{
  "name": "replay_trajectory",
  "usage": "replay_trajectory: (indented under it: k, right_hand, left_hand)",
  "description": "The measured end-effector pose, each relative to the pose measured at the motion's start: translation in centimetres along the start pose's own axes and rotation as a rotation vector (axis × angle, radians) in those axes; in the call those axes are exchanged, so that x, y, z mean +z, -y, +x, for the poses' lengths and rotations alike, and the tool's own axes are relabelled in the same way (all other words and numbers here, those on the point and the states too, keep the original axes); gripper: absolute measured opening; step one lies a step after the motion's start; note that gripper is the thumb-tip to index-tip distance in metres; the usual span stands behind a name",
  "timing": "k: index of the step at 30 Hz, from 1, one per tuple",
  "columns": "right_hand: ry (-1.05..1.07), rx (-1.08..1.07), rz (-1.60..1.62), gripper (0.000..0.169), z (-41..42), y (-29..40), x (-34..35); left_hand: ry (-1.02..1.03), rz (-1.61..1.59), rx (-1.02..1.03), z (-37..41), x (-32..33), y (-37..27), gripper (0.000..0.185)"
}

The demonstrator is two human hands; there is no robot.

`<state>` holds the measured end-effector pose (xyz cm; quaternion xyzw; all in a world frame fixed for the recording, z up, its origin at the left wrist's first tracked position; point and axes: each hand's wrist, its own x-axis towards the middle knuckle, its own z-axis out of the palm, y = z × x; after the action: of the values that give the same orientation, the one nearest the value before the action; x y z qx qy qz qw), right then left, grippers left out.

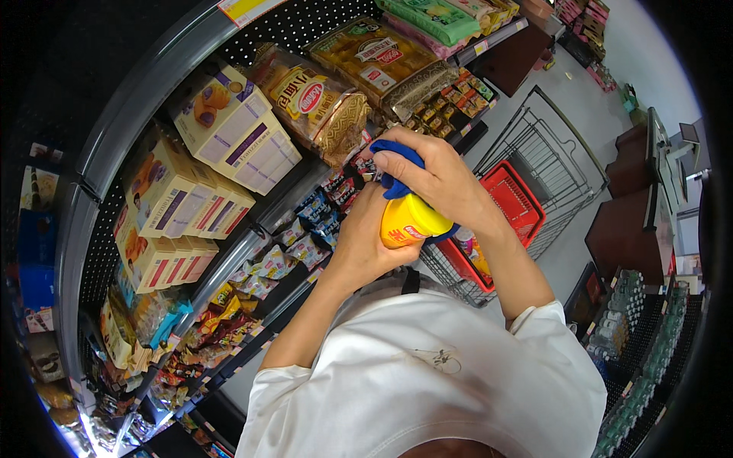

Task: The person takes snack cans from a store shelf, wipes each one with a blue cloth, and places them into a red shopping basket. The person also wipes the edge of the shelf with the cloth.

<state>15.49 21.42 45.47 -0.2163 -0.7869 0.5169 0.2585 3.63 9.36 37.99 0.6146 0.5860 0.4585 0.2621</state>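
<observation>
A yellow cylindrical snack canister (pixel 408 220) lies tilted between my two hands in front of my chest. My left hand (pixel 363 240) is wrapped around its lower side. Above it, my right hand (pixel 438 172) grips a dark blue cloth (pixel 401 151) that rests against the canister; more of the cloth shows behind it. The canister's far end is hidden by the fingers and the cloth. Just beyond the hands, packaged bread (pixel 312 103) lies on a shelf.
Shelves at left hold cream pastry boxes (pixel 235 126), small snack bags (pixel 275 262) and wrapped cakes (pixel 381 60). A wire shopping cart (pixel 544 143) with a red basket (pixel 515 200) stands close at right. Bottles (pixel 618 315) line a shelf at the lower right.
</observation>
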Motion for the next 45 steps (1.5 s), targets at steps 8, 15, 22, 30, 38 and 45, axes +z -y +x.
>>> replay_trajectory:
  k: [8,15,22,30,38,45]
  right_hand:
    - [-0.158,0.281,0.726,0.047,-0.2,-2.1,0.3]
    - [-0.292,-0.083,0.775,0.063,-0.9,-0.9,5.8]
    - [-0.434,-0.295,-0.025,0.058,-3.5,-3.1,8.8]
    - [-0.525,-0.229,0.299,0.050,-1.6,-2.2,4.7]
    - [-0.515,-0.443,-0.010,0.053,-1.0,-0.3,3.8]
    - [-0.458,-0.357,-0.144,0.051,-4.0,-2.5,6.0]
  left_hand:
    - [-0.034,-0.269,0.024,-1.3,-0.3,-0.1,0.070]
    - [-0.342,-0.657,-0.032,-0.6,0.7,-0.8,0.090]
    - [-0.648,-0.545,-0.127,2.8,-1.2,-1.6,0.051]
    - [-0.398,-0.732,-0.115,2.2,0.0,-0.2,0.061]
    - [-0.457,-0.759,-0.024,3.3,0.9,-1.7,0.062]
    - [-0.513,-0.811,-0.136,5.0,-1.1,-0.2,0.051]
